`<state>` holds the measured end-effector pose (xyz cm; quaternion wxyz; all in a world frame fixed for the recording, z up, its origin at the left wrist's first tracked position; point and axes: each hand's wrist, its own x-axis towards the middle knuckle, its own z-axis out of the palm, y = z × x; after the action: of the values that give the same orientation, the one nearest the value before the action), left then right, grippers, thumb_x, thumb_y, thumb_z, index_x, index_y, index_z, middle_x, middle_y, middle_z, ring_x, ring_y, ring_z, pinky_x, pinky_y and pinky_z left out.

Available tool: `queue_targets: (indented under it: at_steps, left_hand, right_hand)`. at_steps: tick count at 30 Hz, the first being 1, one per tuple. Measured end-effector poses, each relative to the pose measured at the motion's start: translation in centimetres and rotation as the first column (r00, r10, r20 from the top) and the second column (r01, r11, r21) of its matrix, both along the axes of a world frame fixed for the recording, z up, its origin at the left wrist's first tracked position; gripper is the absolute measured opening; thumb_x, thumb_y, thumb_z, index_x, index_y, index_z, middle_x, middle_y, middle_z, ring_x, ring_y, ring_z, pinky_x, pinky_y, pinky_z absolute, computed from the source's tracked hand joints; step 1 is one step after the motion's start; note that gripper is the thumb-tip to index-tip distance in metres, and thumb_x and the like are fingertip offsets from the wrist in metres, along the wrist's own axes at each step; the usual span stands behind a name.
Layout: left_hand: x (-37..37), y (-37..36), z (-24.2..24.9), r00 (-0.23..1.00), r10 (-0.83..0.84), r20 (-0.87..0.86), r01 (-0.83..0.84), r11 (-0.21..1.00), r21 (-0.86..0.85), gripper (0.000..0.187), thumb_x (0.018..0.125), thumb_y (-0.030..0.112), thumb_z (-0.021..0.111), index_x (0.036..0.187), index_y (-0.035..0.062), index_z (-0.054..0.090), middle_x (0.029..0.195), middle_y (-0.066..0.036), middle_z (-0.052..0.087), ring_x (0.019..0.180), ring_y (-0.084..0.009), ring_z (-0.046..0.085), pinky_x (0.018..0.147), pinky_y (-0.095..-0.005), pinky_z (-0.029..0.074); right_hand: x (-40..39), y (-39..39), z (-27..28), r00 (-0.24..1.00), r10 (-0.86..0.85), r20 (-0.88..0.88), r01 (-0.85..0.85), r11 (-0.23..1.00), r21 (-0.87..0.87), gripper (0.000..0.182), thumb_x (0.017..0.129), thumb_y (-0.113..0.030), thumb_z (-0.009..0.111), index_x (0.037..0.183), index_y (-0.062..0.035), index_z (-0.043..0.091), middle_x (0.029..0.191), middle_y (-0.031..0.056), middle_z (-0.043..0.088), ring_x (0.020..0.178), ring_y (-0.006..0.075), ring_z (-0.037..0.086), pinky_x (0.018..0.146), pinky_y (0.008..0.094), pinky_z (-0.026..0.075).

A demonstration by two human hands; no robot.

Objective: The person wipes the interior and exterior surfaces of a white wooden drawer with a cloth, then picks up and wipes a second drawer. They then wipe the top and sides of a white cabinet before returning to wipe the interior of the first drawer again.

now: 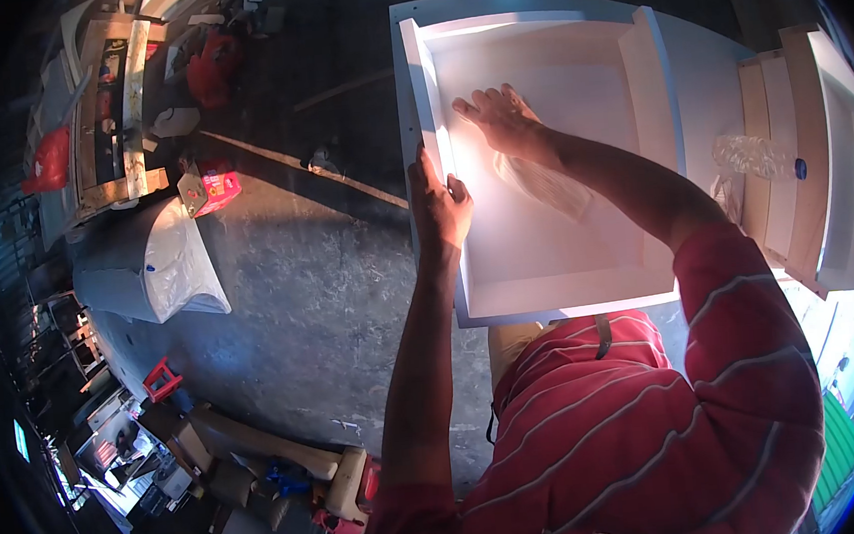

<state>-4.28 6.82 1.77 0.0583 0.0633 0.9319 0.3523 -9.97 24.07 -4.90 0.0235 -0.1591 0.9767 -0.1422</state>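
Observation:
A white open box-like drawer [557, 257] lies on a white panel in front of me. My left hand [439, 206] grips the drawer's left side wall, fingers wrapped over its edge. My right hand [498, 119] lies flat, fingers spread, on the drawer's inner bottom near the far left corner. A crumpled clear plastic piece [546, 182] rests on the bottom under my right forearm.
More white drawer parts with wooden edges [810, 157] stand at the right, with a clear plastic bottle [754, 156] beside them. On the grey concrete floor lie a white sack [161, 263], a red packet [220, 188], a wooden mallet [343, 479] and scattered tools at the far left.

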Motion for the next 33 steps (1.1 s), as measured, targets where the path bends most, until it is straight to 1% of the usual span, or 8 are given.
queue_targets:
  at_steps: [5, 7, 9, 11, 23, 25, 29, 33]
  left_hand:
    - [0.1, 0.1, -0.1, 0.999, -0.005, -0.051, 0.004, 1.000, -0.018, 0.056, 0.080, 0.004, 0.050, 0.131, -0.0046, 0.029, 0.121, -0.029, 0.043, 0.112, -0.0410, 0.045, 0.095, -0.0437, 0.038]
    - [-0.1, 0.1, 0.1, 0.999, -0.009, -0.035, 0.008, 1.000, -0.027, 0.055, 0.080, 0.004, 0.049, 0.131, -0.0045, 0.029, 0.122, -0.029, 0.043, 0.112, -0.0412, 0.045, 0.095, -0.0438, 0.038]
    - [0.0, 0.1, -0.2, 1.000, -0.007, -0.017, 0.006, 1.000, -0.029, 0.055, 0.080, 0.004, 0.049, 0.131, -0.0045, 0.029, 0.122, -0.029, 0.043, 0.112, -0.0413, 0.044, 0.095, -0.0439, 0.038]
    - [0.0, 0.2, -0.5, 0.985, -0.027, -0.170, 0.019, 0.999, -0.045, 0.058, 0.077, 0.002, 0.048, 0.131, -0.0026, 0.029, 0.107, -0.026, 0.046, 0.099, -0.0409, 0.049, 0.085, -0.0436, 0.043]
    - [0.0, 0.0, 0.0, 0.999, -0.010, -0.038, 0.010, 1.000, -0.013, 0.056, 0.080, 0.005, 0.049, 0.131, -0.0060, 0.029, 0.121, -0.030, 0.043, 0.111, -0.0417, 0.046, 0.094, -0.0431, 0.039]
    - [0.0, 0.1, -0.1, 0.999, -0.009, -0.034, 0.008, 1.000, -0.011, 0.056, 0.080, 0.005, 0.049, 0.131, -0.0060, 0.029, 0.121, -0.030, 0.043, 0.111, -0.0416, 0.046, 0.094, -0.0431, 0.039]
    - [0.0, 0.0, -0.3, 0.996, -0.015, -0.082, 0.012, 0.999, -0.045, 0.056, 0.079, 0.004, 0.049, 0.131, -0.0060, 0.029, 0.120, -0.029, 0.043, 0.109, -0.0415, 0.046, 0.093, -0.0433, 0.040]
    - [0.0, -0.1, -0.3, 0.998, -0.008, -0.062, 0.008, 1.000, -0.010, 0.056, 0.079, 0.004, 0.049, 0.131, -0.0059, 0.029, 0.119, -0.029, 0.044, 0.108, -0.0414, 0.047, 0.093, -0.0434, 0.040]
  right_hand:
    - [-1.2, 1.2, 1.1, 0.995, -0.084, 0.058, 0.083, 0.996, 0.022, 0.046, 0.082, -0.002, 0.042, 0.126, -0.0178, 0.045, 0.102, 0.0110, 0.050, 0.097, 0.0259, 0.051, 0.089, 0.0424, 0.035]
    - [-0.1, 1.1, 0.9, 0.990, 0.095, 0.105, -0.102, 0.993, 0.062, 0.047, 0.083, -0.001, 0.041, 0.126, -0.0199, 0.045, 0.103, 0.0114, 0.051, 0.096, 0.0270, 0.051, 0.090, 0.0428, 0.035]
    - [-0.8, 1.6, 1.0, 0.994, 0.074, 0.084, -0.079, 0.995, 0.062, 0.048, 0.082, -0.001, 0.042, 0.126, -0.0202, 0.046, 0.104, 0.0113, 0.051, 0.097, 0.0269, 0.051, 0.090, 0.0428, 0.035]
    - [-1.2, 1.6, 1.0, 0.997, 0.052, 0.062, -0.056, 0.996, 0.063, 0.048, 0.082, -0.001, 0.042, 0.126, -0.0205, 0.046, 0.104, 0.0111, 0.051, 0.097, 0.0268, 0.051, 0.091, 0.0429, 0.035]
    - [0.8, -0.1, -1.0, 0.990, 0.135, -0.049, -0.134, 0.991, 0.017, 0.054, 0.076, 0.005, 0.044, 0.122, -0.0200, 0.051, 0.094, 0.0092, 0.050, 0.093, 0.0247, 0.050, 0.081, 0.0407, 0.037]
    - [-0.6, 0.7, -0.1, 0.998, 0.029, -0.060, -0.030, 0.999, -0.014, 0.054, 0.075, 0.005, 0.045, 0.123, -0.0197, 0.050, 0.094, 0.0092, 0.050, 0.093, 0.0249, 0.051, 0.081, 0.0411, 0.036]
    - [-0.5, 0.2, 0.8, 0.980, 0.060, 0.190, -0.078, 0.993, 0.088, 0.054, 0.080, 0.003, 0.043, 0.129, -0.0201, 0.044, 0.105, 0.0100, 0.050, 0.104, 0.0249, 0.048, 0.092, 0.0415, 0.034]
    - [-2.0, 1.5, 0.1, 0.999, -0.021, 0.029, 0.019, 0.998, 0.064, 0.052, 0.081, 0.001, 0.043, 0.128, -0.0203, 0.046, 0.107, 0.0099, 0.050, 0.103, 0.0251, 0.049, 0.092, 0.0421, 0.034]
